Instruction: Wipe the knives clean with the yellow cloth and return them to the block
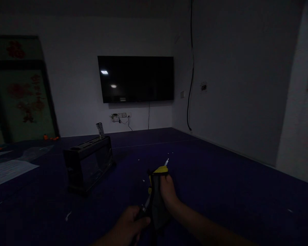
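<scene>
My right hand point(168, 191) is wrapped round a dark grey piece with yellow edging point(161, 169), whose exact kind I cannot make out in the dim light. A thin white tip point(166, 162) sticks up beyond its yellow end. My left hand point(130, 222), lower and to the left, is closed on a dark-handled tool with a metal shaft point(146, 202). That shaft points up along the left side of the grey piece; whether it touches is unclear. The lower part of the grey piece fades into shadow between my wrists.
A black rack-like frame point(79, 167) stands to the left, with a pale object point(100, 130) upright at its far end. White sheets point(10, 171) and clear plastic point(36, 152) lie further left on the dark blue floor point(207, 191). A television point(137, 80) hangs on the far wall.
</scene>
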Tool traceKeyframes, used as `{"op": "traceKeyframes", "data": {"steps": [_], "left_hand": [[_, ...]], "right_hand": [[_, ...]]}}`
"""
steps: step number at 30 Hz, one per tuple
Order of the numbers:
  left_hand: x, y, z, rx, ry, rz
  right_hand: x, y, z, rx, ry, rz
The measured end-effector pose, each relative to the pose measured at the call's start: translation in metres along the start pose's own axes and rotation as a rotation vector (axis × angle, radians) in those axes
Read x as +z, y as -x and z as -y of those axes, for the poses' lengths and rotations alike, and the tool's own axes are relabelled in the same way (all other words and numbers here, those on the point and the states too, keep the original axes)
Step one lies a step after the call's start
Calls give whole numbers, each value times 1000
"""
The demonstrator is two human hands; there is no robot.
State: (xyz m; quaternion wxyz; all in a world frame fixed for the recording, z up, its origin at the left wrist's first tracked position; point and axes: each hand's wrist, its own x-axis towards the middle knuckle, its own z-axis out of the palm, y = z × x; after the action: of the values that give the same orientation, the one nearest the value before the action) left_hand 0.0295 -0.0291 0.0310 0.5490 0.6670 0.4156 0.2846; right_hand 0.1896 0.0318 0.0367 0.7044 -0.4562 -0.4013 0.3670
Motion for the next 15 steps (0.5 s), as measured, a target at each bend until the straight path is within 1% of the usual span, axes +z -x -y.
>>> {"op": "traceKeyframes", "data": {"steps": [3, 6, 10, 15], "left_hand": [[0, -1, 4, 4, 5, 21], [0, -2, 7, -8, 3, 17], [2, 0, 5, -24, 0, 24], [2, 1, 2, -35, -4, 24]], "right_hand": [[-1, -6, 3, 4, -2, -27], [-5, -14, 9, 5, -1, -57], [-10, -23, 12, 8, 3, -91], [-10, -23, 11, 42, -17, -96]]}}
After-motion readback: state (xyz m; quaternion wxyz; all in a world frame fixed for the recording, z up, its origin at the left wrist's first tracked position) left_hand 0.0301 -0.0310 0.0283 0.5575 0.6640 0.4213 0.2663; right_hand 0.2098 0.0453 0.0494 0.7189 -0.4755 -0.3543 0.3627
